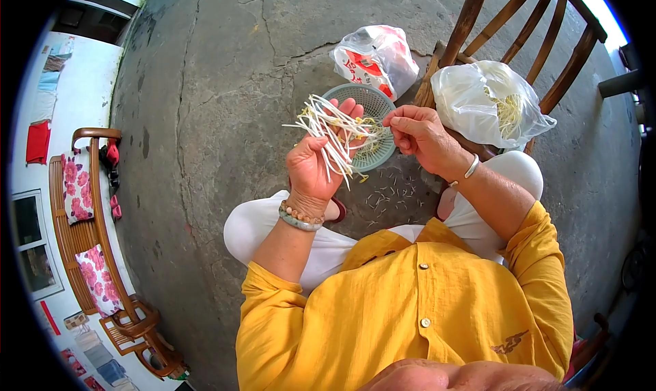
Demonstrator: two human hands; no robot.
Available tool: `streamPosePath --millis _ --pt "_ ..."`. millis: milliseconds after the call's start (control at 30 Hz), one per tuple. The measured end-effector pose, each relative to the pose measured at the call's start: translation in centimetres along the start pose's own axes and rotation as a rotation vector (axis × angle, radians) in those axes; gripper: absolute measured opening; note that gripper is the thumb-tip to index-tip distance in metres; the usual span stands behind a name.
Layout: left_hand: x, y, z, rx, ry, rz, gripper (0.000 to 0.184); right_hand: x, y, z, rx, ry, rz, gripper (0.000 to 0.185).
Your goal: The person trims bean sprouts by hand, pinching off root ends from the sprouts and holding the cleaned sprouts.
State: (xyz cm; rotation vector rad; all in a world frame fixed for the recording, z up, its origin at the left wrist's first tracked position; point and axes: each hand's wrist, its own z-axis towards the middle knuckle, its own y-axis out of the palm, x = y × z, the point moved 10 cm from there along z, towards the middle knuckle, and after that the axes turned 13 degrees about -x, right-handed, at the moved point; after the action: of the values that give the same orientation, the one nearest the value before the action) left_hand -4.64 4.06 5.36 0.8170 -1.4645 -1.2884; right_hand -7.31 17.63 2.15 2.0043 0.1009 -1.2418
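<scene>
A loose bunch of white bean sprouts (329, 132) lies across the palm and fingers of my left hand (316, 160), which is turned up with the fingers curled behind them. Just to the right, my right hand (425, 137) is closed in a pinch of thumb and forefinger; whatever it holds is too small to make out. Below both hands stands a round green-grey plastic basket (362, 96) with more sprouts inside, partly hidden by my left hand. An open white plastic bag with sprouts (465, 104) sits on a wooden chair at the right.
Beyond the basket, a white and red plastic bag (376, 59) stands on the concrete floor (225, 104). The wooden chair (526, 22) rises at the upper right. Small sprout scraps (393, 196) are scattered between my feet. A wooden bench (75, 234) with flowered cushions is at far left.
</scene>
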Motion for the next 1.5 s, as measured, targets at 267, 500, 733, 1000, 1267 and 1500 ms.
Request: streamPosePath --millis 267,500,733,1000,1267,1500 --pt "1.0 -0.4 0.1 0.018 0.046 0.007 0.062 1.7 1.0 -0.2 -0.054 0.087 -0.014 0.016" --pt "1.3 -0.6 0.2 0.028 0.067 0.004 0.060 4.9 3.1 -0.6 -0.196 0.246 -0.093 0.021" --pt "0.4 -0.4 0.1 0.024 -0.004 0.035 0.067 5.1 4.7 -0.4 -0.288 0.244 -0.083 0.021" --pt "-0.1 -0.4 0.2 -0.015 -0.004 0.003 0.067 5.3 6.4 -0.6 -0.355 0.202 -0.144 0.018" --pt "1.5 -0.4 0.1 -0.021 0.045 -0.002 0.066 5.2 6.7 -1.0 -0.479 0.246 -0.177 0.013" --pt "3.1 -0.3 0.0 -0.015 0.105 0.053 0.066 5.1 6.4 -1.2 -0.500 0.290 -0.145 0.014"
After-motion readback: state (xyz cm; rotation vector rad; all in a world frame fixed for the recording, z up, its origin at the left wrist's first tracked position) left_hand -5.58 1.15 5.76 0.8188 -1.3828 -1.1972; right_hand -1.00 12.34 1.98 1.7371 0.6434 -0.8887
